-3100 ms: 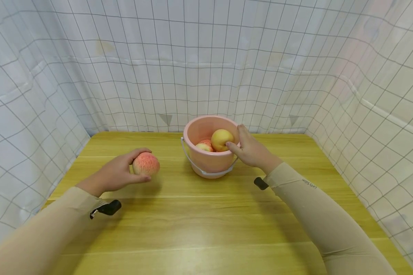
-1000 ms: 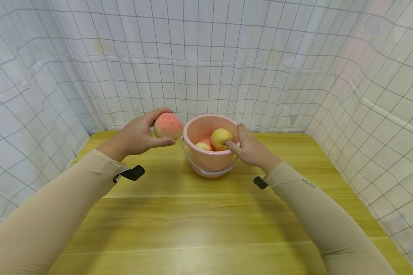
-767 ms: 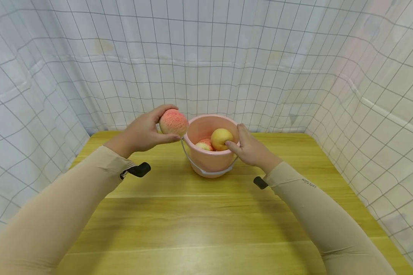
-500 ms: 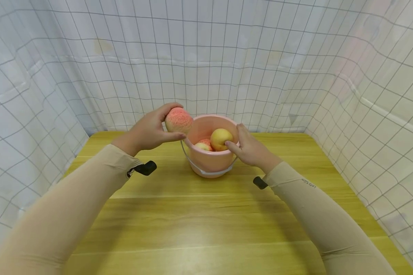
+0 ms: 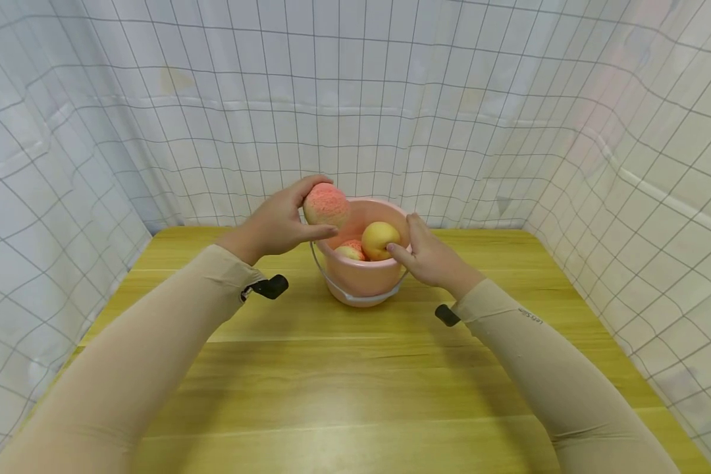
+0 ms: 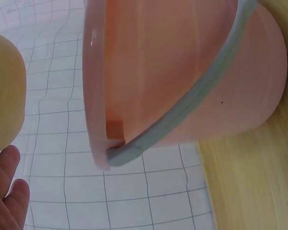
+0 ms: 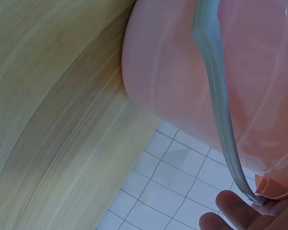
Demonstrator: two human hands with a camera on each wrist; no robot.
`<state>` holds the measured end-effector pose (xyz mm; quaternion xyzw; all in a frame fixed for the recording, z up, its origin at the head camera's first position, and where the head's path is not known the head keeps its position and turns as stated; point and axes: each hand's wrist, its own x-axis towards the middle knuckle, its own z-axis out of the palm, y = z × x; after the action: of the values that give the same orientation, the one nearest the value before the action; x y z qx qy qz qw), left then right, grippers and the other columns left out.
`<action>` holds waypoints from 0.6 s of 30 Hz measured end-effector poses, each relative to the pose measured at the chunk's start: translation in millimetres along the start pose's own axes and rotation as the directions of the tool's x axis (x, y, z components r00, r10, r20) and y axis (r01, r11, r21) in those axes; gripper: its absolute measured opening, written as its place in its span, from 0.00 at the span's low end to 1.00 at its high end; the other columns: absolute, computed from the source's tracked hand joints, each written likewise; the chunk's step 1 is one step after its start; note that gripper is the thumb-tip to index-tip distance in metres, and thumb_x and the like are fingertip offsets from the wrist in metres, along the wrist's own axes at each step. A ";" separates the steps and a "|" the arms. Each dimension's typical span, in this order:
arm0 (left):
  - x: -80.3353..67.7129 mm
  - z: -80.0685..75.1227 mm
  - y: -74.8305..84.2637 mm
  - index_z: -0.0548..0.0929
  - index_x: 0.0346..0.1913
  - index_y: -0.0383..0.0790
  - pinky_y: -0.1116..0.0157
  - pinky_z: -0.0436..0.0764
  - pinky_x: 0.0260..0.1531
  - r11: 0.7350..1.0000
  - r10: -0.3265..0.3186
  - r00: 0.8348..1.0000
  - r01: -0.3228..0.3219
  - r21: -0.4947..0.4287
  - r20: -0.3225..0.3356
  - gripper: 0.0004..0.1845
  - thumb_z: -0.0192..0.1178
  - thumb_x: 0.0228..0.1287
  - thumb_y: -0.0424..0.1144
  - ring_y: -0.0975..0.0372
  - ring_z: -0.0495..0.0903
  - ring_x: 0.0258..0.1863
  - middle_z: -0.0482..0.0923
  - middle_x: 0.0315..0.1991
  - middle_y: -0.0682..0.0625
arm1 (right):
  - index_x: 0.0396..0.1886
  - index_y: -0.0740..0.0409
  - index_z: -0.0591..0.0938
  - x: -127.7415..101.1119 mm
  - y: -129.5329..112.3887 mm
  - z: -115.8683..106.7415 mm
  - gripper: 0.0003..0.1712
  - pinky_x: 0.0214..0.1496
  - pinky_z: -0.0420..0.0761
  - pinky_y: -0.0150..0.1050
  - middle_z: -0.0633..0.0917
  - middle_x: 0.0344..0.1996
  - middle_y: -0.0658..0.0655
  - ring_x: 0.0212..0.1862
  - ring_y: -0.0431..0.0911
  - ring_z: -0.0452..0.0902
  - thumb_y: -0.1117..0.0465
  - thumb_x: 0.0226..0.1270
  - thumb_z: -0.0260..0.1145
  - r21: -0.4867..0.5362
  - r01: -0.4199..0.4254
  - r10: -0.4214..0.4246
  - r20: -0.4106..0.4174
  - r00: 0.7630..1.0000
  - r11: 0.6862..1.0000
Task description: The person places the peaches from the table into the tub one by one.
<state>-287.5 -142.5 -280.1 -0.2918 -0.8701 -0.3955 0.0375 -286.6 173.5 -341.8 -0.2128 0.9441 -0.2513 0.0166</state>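
A pink bucket point(image 5: 361, 280) stands upright on the table, its pale grey handle point(image 7: 218, 91) hanging down the near side. My left hand point(image 5: 275, 222) holds a pink-and-cream peach point(image 5: 327, 204) between thumb and fingers, above the bucket's left rim. The lower, yellowish side of this peach point(image 6: 6, 93) shows in the left wrist view, level with the opening. My right hand point(image 5: 435, 260) grips the bucket's right rim, thumb inside and fingers outside. In the bucket lie a yellow round fruit point(image 5: 381, 239), close to my right thumb, and red-and-cream fruit point(image 5: 348, 251), partly hidden by the rim.
A wooden table point(image 5: 343, 375) carries the bucket near its back edge. White grid-patterned curtains point(image 5: 361, 118) hang behind and along both sides. A black wrist device point(image 5: 270, 287) sits below my left cuff, another black wrist device point(image 5: 447, 315) below my right.
My left hand has lifted the peach from low over the table at the left and carried it rightward to the bucket's rim. My right hand has kept its grip on the rim.
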 end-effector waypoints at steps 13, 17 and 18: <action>14.8 21.0 2.6 0.67 0.76 0.54 0.51 0.83 0.61 1.000 -0.009 1.000 0.009 -0.020 0.010 0.42 0.77 0.62 0.51 0.58 0.82 0.58 0.82 0.61 0.51 | 0.84 0.68 0.45 2.2 2.4 1.4 0.50 0.83 0.61 0.58 0.55 0.82 0.71 0.82 0.61 0.57 0.39 0.82 0.52 0.000 0.030 -0.030 -0.025 0.999 1.000; 18.1 26.8 2.7 0.67 0.75 0.54 0.51 0.84 0.59 0.999 -0.002 1.000 0.003 -0.043 0.021 0.41 0.76 0.63 0.50 0.57 0.83 0.57 0.81 0.60 0.51 | 0.84 0.68 0.46 2.4 3.3 2.0 0.50 0.82 0.63 0.59 0.56 0.81 0.70 0.80 0.61 0.60 0.40 0.82 0.52 0.002 0.028 -0.027 -0.027 0.999 1.000; 18.9 28.0 2.7 0.67 0.75 0.54 0.50 0.84 0.59 0.999 0.000 1.000 0.001 -0.050 0.024 0.41 0.76 0.63 0.50 0.57 0.83 0.57 0.81 0.60 0.51 | 0.84 0.68 0.45 2.2 3.4 2.1 0.50 0.82 0.62 0.59 0.55 0.82 0.70 0.81 0.61 0.59 0.39 0.82 0.52 0.002 0.024 -0.023 -0.024 0.999 1.000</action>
<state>-297.0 -112.1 -291.9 -0.2974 -0.8603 -0.4136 0.0196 -289.7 174.3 -345.0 -0.2209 0.9414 -0.2550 0.0026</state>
